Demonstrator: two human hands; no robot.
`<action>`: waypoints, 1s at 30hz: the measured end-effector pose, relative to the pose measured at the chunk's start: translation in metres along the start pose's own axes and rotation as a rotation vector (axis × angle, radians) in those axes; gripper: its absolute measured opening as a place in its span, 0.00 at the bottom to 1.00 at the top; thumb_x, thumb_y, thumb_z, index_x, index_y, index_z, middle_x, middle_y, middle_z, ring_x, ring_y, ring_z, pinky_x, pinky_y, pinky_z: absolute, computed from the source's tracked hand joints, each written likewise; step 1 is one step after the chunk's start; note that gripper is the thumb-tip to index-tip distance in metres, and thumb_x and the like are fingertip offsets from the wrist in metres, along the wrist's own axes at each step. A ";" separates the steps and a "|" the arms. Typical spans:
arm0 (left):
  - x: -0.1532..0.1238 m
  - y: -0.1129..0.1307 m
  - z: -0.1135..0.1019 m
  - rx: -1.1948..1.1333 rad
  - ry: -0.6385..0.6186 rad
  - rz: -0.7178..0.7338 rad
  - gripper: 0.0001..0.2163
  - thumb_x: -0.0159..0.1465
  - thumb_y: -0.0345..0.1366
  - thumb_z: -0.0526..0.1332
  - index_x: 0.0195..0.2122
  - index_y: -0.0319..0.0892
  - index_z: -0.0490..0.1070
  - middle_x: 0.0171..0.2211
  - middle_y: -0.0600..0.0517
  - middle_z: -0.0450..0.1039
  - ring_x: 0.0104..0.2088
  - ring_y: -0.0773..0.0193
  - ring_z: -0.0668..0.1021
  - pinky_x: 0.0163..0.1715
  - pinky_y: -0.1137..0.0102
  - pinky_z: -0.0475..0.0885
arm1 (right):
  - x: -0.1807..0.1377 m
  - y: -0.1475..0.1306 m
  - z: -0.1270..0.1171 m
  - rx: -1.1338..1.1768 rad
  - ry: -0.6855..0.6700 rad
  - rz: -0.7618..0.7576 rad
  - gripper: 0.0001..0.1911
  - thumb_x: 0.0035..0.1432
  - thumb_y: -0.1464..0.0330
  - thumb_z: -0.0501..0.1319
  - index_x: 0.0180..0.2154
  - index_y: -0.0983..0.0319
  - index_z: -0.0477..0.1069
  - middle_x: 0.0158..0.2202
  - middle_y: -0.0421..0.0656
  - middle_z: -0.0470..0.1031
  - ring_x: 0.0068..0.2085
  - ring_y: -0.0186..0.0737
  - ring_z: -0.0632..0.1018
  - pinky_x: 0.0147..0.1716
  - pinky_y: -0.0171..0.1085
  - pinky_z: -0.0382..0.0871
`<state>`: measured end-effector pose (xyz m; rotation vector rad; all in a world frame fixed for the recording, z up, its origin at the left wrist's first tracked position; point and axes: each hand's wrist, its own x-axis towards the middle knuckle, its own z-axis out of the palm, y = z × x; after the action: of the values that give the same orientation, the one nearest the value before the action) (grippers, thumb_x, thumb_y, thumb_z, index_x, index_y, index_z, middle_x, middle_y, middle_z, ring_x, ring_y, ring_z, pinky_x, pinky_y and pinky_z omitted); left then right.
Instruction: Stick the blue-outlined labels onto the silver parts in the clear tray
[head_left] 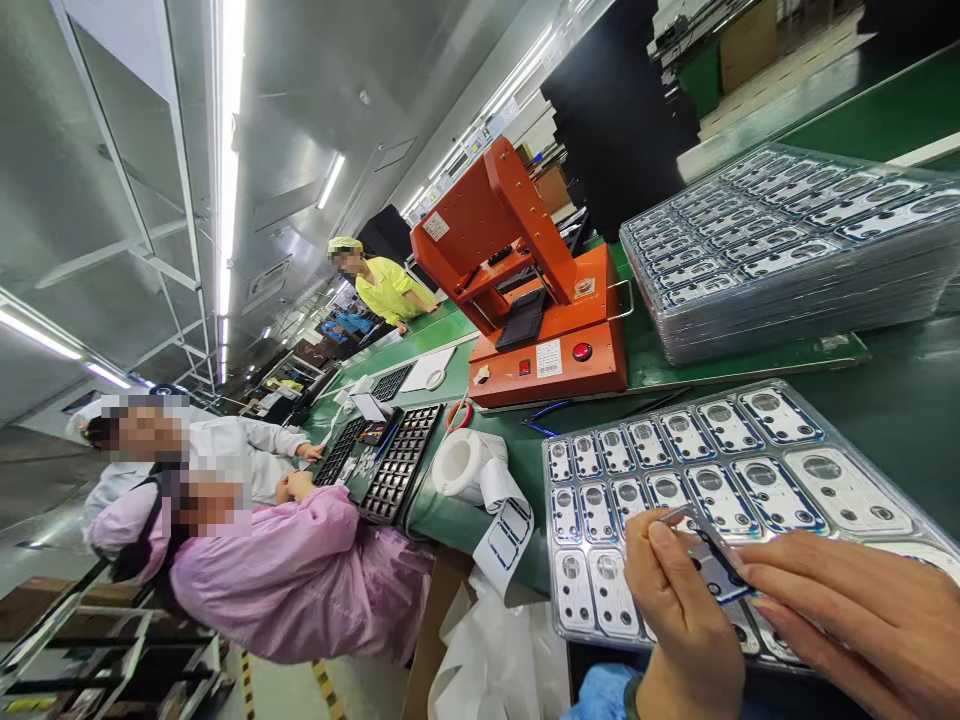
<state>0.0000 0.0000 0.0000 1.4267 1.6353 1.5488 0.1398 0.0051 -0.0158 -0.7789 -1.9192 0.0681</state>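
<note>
My left hand (679, 625) and my right hand (847, 615) together pinch a small flat metal plate with camera-style holes (712, 562) at the bottom right. They hold it just above a clear plastic tray (739, 470) whose pockets carry several similar plates. Both hands' fingertips meet at the plate's edges. A blue sleeve (600, 695) shows at my left wrist.
A stack of filled clear trays (795, 250) stands behind, next to an orange press machine (525, 290). A label roll (469, 465) with a hanging strip lies left of my tray. Co-workers in pink (292, 575), white and yellow sit along the green bench with black trays (397, 460).
</note>
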 end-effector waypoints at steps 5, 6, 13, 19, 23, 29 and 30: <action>-0.001 -0.002 -0.001 0.053 -0.025 0.042 0.17 0.69 0.43 0.45 0.38 0.41 0.70 0.31 0.47 0.72 0.31 0.63 0.74 0.34 0.70 0.69 | -0.001 0.002 -0.003 -0.049 -0.009 -0.062 0.09 0.64 0.70 0.54 0.42 0.63 0.71 0.39 0.46 0.78 0.38 0.40 0.78 0.40 0.37 0.73; -0.002 -0.002 -0.001 0.064 -0.027 0.043 0.17 0.69 0.43 0.45 0.39 0.41 0.70 0.32 0.47 0.73 0.31 0.63 0.74 0.34 0.69 0.69 | 0.000 0.002 -0.003 -0.070 -0.005 -0.072 0.09 0.65 0.70 0.54 0.42 0.63 0.72 0.39 0.46 0.78 0.38 0.40 0.78 0.41 0.37 0.72; -0.001 0.001 -0.003 0.120 -0.065 0.054 0.17 0.69 0.43 0.44 0.38 0.41 0.70 0.30 0.47 0.73 0.30 0.63 0.74 0.32 0.69 0.68 | 0.006 0.003 -0.008 -0.136 0.040 -0.201 0.09 0.65 0.71 0.55 0.38 0.63 0.73 0.36 0.44 0.79 0.37 0.40 0.79 0.42 0.39 0.70; 0.000 0.004 -0.001 0.100 -0.115 0.056 0.18 0.69 0.43 0.44 0.35 0.41 0.70 0.23 0.51 0.68 0.23 0.65 0.70 0.25 0.71 0.65 | 0.029 -0.002 -0.023 -0.193 0.036 -0.334 0.11 0.66 0.73 0.53 0.34 0.63 0.72 0.31 0.42 0.80 0.32 0.38 0.79 0.36 0.39 0.73; 0.000 0.007 -0.002 0.053 -0.102 0.040 0.18 0.69 0.44 0.45 0.33 0.41 0.70 0.22 0.52 0.66 0.22 0.66 0.68 0.24 0.71 0.62 | 0.040 -0.006 -0.030 -0.222 -0.023 -0.423 0.13 0.66 0.74 0.51 0.33 0.63 0.72 0.28 0.42 0.79 0.30 0.37 0.79 0.31 0.38 0.74; 0.002 0.010 -0.009 0.029 -0.171 0.003 0.18 0.69 0.44 0.45 0.33 0.41 0.69 0.27 0.50 0.70 0.27 0.65 0.71 0.29 0.71 0.64 | 0.046 -0.004 -0.028 -0.239 -0.065 -0.510 0.13 0.66 0.72 0.52 0.31 0.63 0.72 0.26 0.42 0.78 0.28 0.38 0.78 0.31 0.39 0.73; 0.002 0.010 -0.010 0.030 -0.168 0.002 0.18 0.69 0.44 0.45 0.33 0.41 0.69 0.27 0.49 0.70 0.28 0.64 0.71 0.30 0.71 0.64 | 0.047 -0.003 -0.028 -0.239 -0.064 -0.522 0.13 0.66 0.72 0.52 0.31 0.63 0.72 0.26 0.42 0.78 0.28 0.37 0.77 0.31 0.39 0.73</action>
<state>-0.0056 -0.0047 0.0123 1.5299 1.5634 1.3711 0.1487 0.0203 0.0357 -0.4090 -2.1593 -0.4673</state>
